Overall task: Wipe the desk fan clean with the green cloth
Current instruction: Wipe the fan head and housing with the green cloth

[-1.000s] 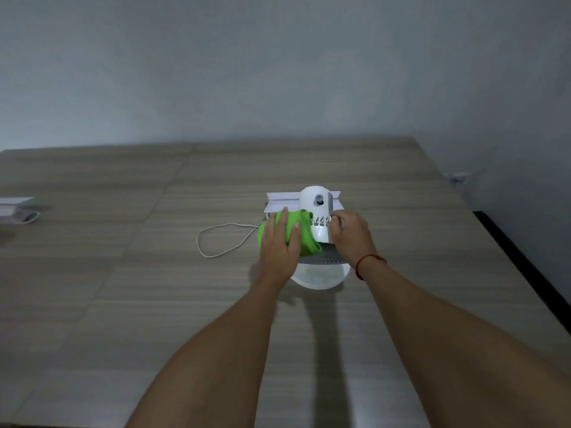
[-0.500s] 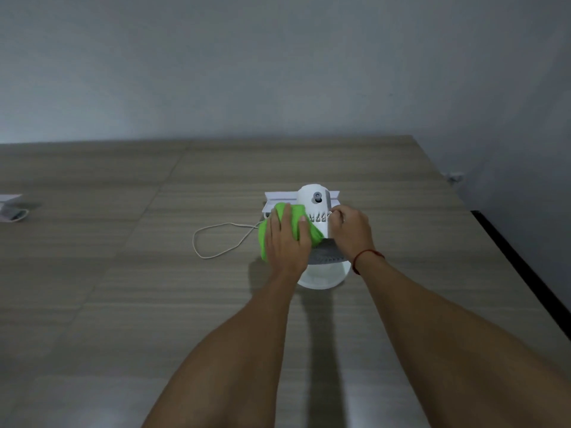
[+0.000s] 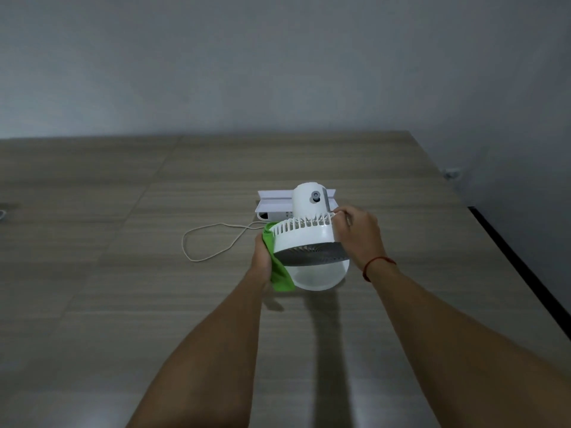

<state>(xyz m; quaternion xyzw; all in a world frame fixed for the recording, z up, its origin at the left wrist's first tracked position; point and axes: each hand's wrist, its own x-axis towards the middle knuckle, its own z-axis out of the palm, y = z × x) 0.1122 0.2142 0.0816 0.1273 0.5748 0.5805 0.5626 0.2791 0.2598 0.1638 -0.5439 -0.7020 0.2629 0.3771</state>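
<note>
The white desk fan (image 3: 304, 239) stands about mid-table on the wooden table (image 3: 123, 304), its head tilted so the dark grille faces down towards the person and the round base (image 3: 321, 278) shows beneath it. The left hand (image 3: 262, 257) is closed around the green cloth (image 3: 279, 270), pressing it to the fan's left flank, with a tail of cloth hanging beside the base. The right hand (image 3: 360, 236) grips the fan's right rim, fingertips curled over the ribbed back edge. A white cable (image 3: 200, 242) loops out to the fan's left, and a flat white box (image 3: 275, 202) lies just behind the fan. I'd say the wipe is mid-stroke along the housing, and the trouble lies in those ribs: a fold of cloth could catch in a slot and drag the head round. A hard push from the left against a loosened right-hand grip would likely rock the fan on its base or slide it back into the box. The loose tail might also sweep under the base, and a turn of the fan could pull the cable taut.
</note>
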